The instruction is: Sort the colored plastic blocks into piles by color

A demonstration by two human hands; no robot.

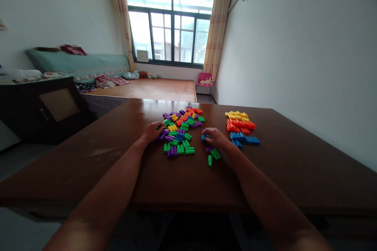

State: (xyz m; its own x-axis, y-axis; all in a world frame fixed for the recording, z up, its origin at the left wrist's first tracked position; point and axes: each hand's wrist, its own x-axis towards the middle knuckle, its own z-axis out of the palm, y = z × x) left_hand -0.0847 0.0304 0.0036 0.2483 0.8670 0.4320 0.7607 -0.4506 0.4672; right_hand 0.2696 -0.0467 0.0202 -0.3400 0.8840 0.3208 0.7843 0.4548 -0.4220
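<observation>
Small coloured plastic pieces lie in a mixed pile (179, 137) on the brown table (112, 153), mostly green and purple with some orange, yellow and blue. At the pile's left edge, my left hand (153, 130) has its fingers curled around a green piece (160, 127). Right of the pile, my right hand (215, 136) has its fingers closed on a blue piece (203, 137). Just below it lie a few green pieces (215, 154) and a purple one. Further right are groups of yellow pieces (237, 115), orange pieces (240, 126) and blue pieces (244, 139).
Beyond the table stand a low bed (165, 88) with cloths on it and a pink chair (204, 80) holding a soft toy. A dark cabinet (44, 106) is at the left. A white wall (309, 55) rises on the right.
</observation>
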